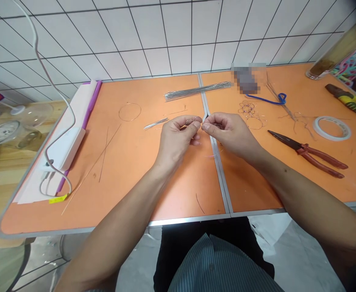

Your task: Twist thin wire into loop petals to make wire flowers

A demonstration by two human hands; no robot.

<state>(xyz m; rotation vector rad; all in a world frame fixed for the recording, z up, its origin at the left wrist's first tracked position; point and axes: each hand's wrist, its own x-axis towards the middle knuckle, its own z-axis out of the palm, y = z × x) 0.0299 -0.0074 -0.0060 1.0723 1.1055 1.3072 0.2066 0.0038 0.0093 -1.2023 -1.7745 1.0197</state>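
My left hand (180, 133) is closed in a pinch on a thin wire (191, 121) bent into small loops. Just to its right, my right hand (229, 129) pinches at the wire's end; its fingertips hide most of that end. Both hands are over the metal seam of the orange table. Left of them lies a small bunch of short wire pieces (155, 123). Behind them is a thick bundle of straight silver wires (190, 91). A flower-shaped wire piece (247, 107) lies beyond my right hand.
Red-handled pliers (310, 154), a roll of white tape (331, 129) and a yellow-black cutter (349, 101) lie to the right. A wire ring (129, 112) and long loose wires (94, 164) lie left. At the far left, a white power strip (70, 150) has a cable.
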